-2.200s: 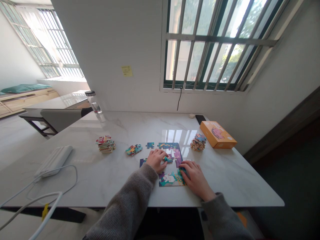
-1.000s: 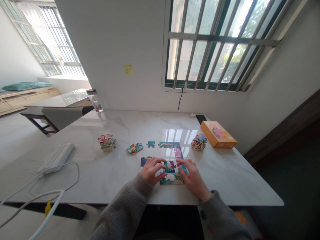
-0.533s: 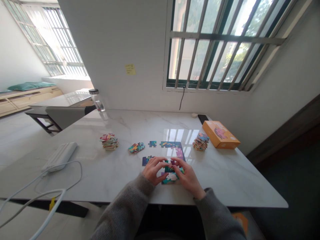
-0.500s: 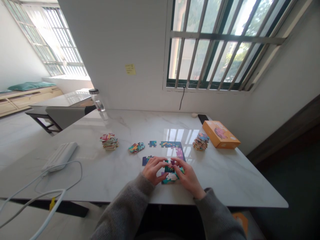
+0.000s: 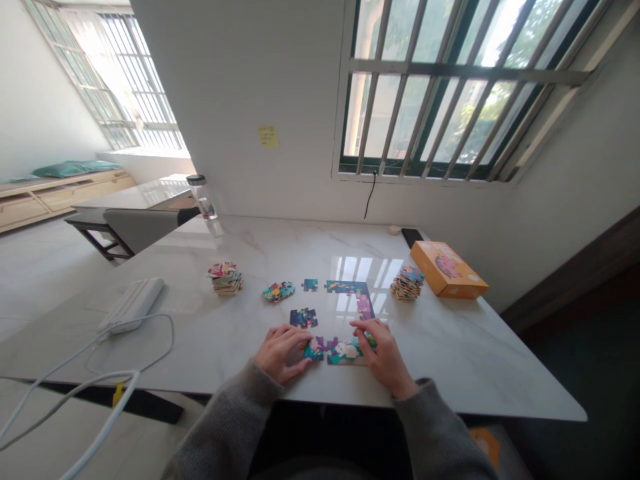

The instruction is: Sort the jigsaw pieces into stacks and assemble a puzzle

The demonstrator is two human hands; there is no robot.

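My left hand [image 5: 283,352] has its thumb and fingers around the left side of a teal and purple puzzle piece [image 5: 315,348] lying on the table. Just right of that piece is a joined puzzle strip with a white rabbit [image 5: 346,351]. My right hand [image 5: 383,353] rests over the strip's right end, fingers bent and apart, apparently holding nothing. Farther back are a dark blue puzzle part [image 5: 303,317], a single blue piece [image 5: 311,285] and an L-shaped joined part [image 5: 364,301] in blue and purple.
Puzzle pieces lie in a loose pile [image 5: 279,291], a left stack [image 5: 226,279] and a right stack [image 5: 407,283]. An orange box [image 5: 449,269] and black phone [image 5: 413,237] are at the right. A white device [image 5: 133,305] with cables and a bottle [image 5: 203,198] are at the left.
My left hand has moved left and down, and a teal and purple piece now shows beside it left of the rabbit strip. My right hand has shifted slightly right. The view has shifted a little.
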